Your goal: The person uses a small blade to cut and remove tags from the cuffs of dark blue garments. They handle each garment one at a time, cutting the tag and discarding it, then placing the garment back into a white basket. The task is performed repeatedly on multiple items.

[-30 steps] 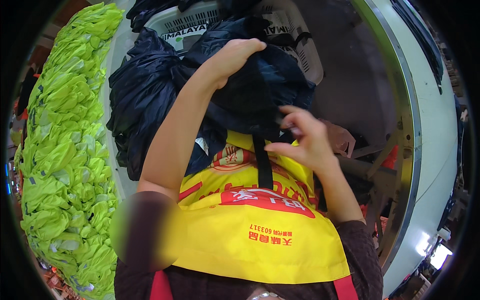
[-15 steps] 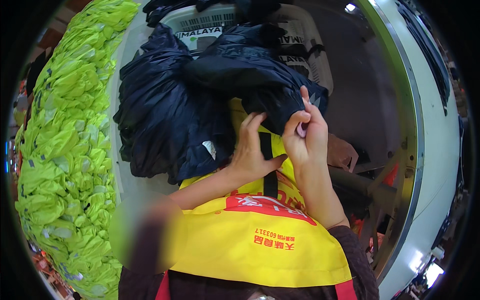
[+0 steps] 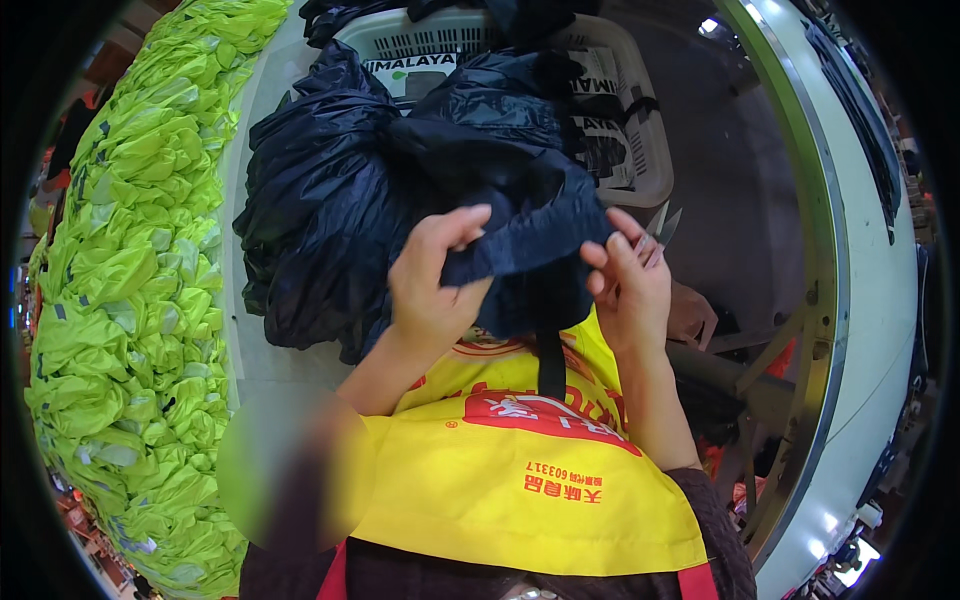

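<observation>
A dark navy garment [image 3: 500,150] of thin, shiny fabric is bunched in front of me, and its gathered band [image 3: 545,238] spans the gap between my hands. My left hand [image 3: 432,275] pinches the band's left end. At the band's right end is my right hand [image 3: 637,290], its fingers curled around small scissors [image 3: 664,224] whose blades stick out past the knuckles, slightly apart. Whether the right fingertips also grip the cloth is hard to make out. Another bunched dark garment [image 3: 320,200] lies on the left, against the first.
Behind the garments stands a white plastic basket [image 3: 655,150] holding printed packages. A large heap of lime-yellow garments [image 3: 140,330] fills the left side. A metal frame edge [image 3: 825,300] and a pale panel [image 3: 880,330] curve along the right. My yellow apron [image 3: 500,510] covers my lap.
My left hand has moved up and left, now pinching the garment's band. My right hand has shifted slightly right and down, with the scissor blades now showing clearly. The band has come into view.
</observation>
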`<move>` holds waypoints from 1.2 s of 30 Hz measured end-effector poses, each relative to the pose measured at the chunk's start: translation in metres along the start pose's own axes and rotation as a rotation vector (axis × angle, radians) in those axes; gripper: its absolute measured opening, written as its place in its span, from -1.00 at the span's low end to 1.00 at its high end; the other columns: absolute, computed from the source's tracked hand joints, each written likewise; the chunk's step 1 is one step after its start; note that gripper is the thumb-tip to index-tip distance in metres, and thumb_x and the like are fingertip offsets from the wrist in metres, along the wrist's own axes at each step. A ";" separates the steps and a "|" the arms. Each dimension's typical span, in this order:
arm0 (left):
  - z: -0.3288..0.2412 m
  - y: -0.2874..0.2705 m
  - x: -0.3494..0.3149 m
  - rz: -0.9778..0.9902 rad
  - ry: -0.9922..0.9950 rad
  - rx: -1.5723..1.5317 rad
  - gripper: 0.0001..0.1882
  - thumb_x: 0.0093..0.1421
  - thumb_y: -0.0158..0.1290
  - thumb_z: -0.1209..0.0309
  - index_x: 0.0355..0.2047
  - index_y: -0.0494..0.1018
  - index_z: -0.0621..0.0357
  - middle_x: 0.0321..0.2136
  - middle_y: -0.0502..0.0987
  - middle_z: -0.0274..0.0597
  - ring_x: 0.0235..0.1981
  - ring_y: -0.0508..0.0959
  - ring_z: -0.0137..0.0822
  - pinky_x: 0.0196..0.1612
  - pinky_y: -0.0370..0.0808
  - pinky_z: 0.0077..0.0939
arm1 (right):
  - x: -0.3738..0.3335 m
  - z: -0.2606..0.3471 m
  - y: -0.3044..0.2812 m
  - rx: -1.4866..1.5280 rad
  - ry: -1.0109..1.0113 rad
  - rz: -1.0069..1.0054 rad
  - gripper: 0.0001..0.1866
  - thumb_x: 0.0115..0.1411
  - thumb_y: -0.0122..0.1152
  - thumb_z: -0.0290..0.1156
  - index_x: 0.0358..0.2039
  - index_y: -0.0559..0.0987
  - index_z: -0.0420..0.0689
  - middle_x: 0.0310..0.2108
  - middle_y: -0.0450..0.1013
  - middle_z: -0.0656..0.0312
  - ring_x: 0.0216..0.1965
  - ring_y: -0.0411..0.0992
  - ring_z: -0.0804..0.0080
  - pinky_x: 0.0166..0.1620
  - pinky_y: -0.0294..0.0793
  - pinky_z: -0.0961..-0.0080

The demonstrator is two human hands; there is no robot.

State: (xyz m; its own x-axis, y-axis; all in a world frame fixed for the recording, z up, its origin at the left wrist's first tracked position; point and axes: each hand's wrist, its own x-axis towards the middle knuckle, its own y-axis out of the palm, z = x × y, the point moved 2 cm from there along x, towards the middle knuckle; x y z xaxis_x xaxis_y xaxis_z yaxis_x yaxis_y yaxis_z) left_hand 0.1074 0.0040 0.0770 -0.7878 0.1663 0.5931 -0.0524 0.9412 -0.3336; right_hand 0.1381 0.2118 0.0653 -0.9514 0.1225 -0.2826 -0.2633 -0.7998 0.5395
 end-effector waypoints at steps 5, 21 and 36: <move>-0.003 -0.021 -0.013 0.093 0.015 0.117 -0.44 -0.20 0.19 0.72 -0.11 0.39 0.17 -0.35 0.46 -0.13 -0.35 0.50 -0.26 -0.27 0.45 -0.59 | -0.023 -0.027 -0.016 -0.288 -0.013 0.125 -0.69 0.23 -0.01 -0.49 -0.02 0.33 -0.29 -0.36 0.50 0.09 -0.56 0.46 0.56 -0.57 0.36 0.76; -0.018 -0.012 -0.001 0.508 0.120 0.111 -0.73 -0.10 0.13 0.63 -0.30 0.48 0.28 -0.36 0.51 -0.11 -0.41 0.47 -0.12 -0.24 0.43 -0.41 | -0.012 0.009 0.007 -1.010 -0.452 0.196 -0.80 0.07 0.13 -0.63 -0.24 0.51 -0.24 -0.35 0.51 0.08 -0.34 0.51 0.29 -0.28 0.44 0.60; 0.008 0.003 0.007 0.675 -1.022 -0.657 -0.85 0.11 0.10 0.48 -0.31 0.49 0.29 -0.45 0.53 -0.35 -0.45 0.46 -0.61 -0.34 0.43 -0.69 | 0.060 0.027 0.032 -1.073 -0.308 0.492 -0.70 0.03 0.27 -0.22 -0.57 0.48 -0.20 -0.70 0.27 0.27 -0.64 0.21 0.52 -0.54 0.17 0.57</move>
State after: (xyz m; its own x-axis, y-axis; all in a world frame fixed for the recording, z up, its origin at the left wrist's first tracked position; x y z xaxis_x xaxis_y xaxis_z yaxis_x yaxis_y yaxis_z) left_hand 0.0962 0.0054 0.0744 -0.6548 0.6209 -0.4310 0.5840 0.7776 0.2330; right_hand 0.0687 0.2096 0.0869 -0.9486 -0.3130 0.0458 0.2632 -0.8613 -0.4345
